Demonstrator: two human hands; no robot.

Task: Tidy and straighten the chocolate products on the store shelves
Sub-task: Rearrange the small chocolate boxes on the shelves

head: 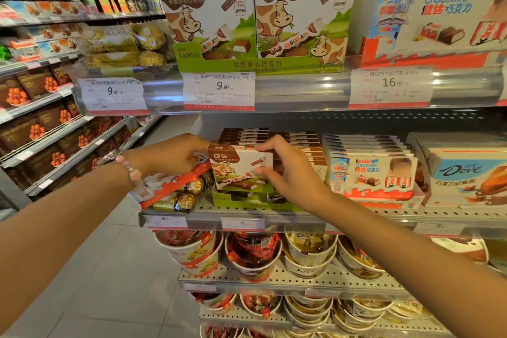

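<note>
Chocolate box [238, 166] held between both hands' grip.

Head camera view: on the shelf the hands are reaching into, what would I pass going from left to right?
Gold foil-wrapped chocolates → cow-print Bainuo box held between left hand and right hand → Kinder Chocolate box → Dove chocolate box.

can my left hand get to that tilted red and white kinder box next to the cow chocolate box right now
Probably yes. Your left hand sits right above the tilted Kinder box with nothing between them, though it is already gripping the left edge of the cow chocolate box and would need to let go first.
</note>
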